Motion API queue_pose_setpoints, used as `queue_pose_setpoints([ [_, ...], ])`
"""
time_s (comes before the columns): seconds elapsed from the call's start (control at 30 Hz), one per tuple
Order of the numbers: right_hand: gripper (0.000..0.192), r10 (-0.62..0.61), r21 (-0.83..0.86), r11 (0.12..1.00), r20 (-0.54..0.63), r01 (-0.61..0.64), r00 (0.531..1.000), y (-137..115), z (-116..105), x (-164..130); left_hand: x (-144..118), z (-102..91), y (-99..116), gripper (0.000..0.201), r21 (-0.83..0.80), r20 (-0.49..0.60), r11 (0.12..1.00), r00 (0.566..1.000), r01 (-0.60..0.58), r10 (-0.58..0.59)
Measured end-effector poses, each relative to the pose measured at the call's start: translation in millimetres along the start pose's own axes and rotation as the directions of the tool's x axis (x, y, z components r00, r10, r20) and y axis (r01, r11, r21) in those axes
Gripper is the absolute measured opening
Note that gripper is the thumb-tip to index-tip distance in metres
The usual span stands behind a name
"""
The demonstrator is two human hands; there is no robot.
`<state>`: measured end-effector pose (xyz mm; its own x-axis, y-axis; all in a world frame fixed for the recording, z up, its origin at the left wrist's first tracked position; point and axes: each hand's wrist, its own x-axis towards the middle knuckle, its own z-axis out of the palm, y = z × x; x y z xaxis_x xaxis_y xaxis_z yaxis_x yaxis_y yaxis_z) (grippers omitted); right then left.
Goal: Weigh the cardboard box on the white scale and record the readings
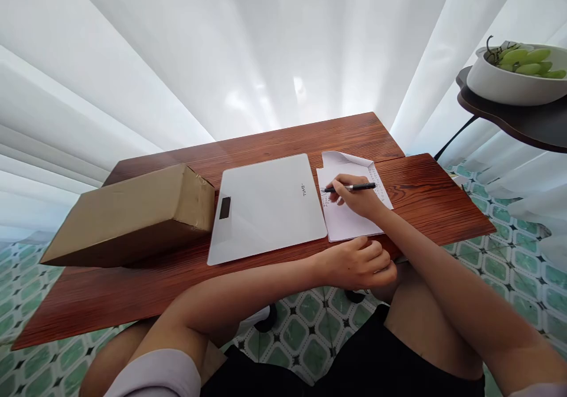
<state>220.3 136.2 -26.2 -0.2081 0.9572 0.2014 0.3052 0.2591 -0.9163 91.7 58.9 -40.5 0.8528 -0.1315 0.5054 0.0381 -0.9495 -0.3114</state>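
The left hand (358, 262) rests at the near edge of the tabletop (133, 290), fingers curled loosely and holding nothing, just below the paper (349, 223). Beyond it, the right hand (357, 196) pinches a black pen (349, 188) with the tip on the paper. To write well, I think the left hand should press the paper flat so it does not slide. The paper is white, with small handwritten lines and a folded top corner. Left of the paper lies a flat white scale (266, 208), and further left a brown box (133, 217).
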Motion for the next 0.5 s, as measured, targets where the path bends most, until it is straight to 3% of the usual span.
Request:
queue_pose_setpoints([
  [0.13, 0.035, -0.131, -0.183, 0.978, -0.158, 0.101, 0.979, 6, 6, -9, -1, 1.0, 1, 0.016, -0.045, 0.058, 0.995, 0.994, 0.094, -0.091],
  [0.33, 0.027, -0.045, -0.144, 0.989, -0.049, 0.038, 0.998, 1, 8, -16, -1, 0.7, 4, 0.019, -0.041, 0.118, 0.981, 0.976, 0.190, -0.184],
  [0.5, 0.031, -0.017, -0.219, 0.976, -0.052, 0.005, 0.999, 1, 12, -14, -3, 1.7, 5, 0.018, -0.078, 0.181, 0.971, 0.961, 0.228, -0.211],
])
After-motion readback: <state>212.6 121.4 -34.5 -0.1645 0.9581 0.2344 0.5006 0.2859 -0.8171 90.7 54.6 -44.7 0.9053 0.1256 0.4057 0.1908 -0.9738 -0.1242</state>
